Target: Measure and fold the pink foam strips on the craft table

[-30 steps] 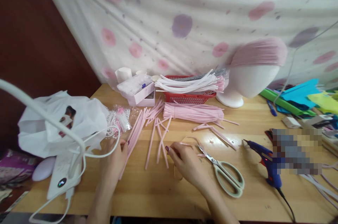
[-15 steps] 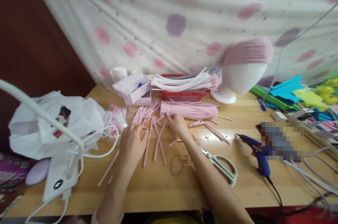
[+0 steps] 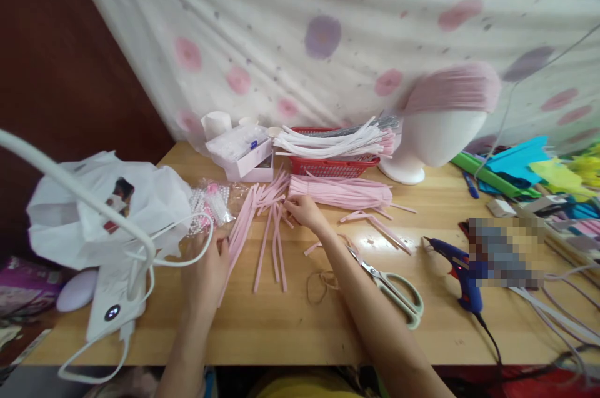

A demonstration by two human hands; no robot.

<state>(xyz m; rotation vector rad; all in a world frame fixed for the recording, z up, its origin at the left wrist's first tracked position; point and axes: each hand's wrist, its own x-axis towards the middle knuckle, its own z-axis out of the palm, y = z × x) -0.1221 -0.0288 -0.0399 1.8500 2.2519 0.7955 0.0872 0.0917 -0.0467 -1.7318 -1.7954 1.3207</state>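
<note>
Pink fuzzy stems (image 3: pixel 244 223) lie in a long group at the centre-left, with several more (image 3: pixel 276 248) fanned out beside them. My right hand (image 3: pixel 302 210) has its fingertips pinched on the upper end of the fanned stems. At the left edge of the long group is my left hand (image 3: pixel 206 260), its fingers bent; whether they hold a stem is hidden. A thick pink bundle (image 3: pixel 340 190) lies behind my right hand, in front of a red basket (image 3: pixel 335 167) heaped with white stems (image 3: pixel 328 143).
Scissors (image 3: pixel 398 298) and a blue glue gun (image 3: pixel 457 267) lie right of my right forearm. A white foam head (image 3: pixel 440 135) stands at the back. Left are bead packs (image 3: pixel 209 204), a plastic bag (image 3: pixel 79 204) and a white lamp (image 3: pixel 115 304) with cables.
My left hand has moved left and down, away from the fanned stems. My right hand has shifted slightly left. The stems between them are gathered closer together. The view has shifted slightly.
</note>
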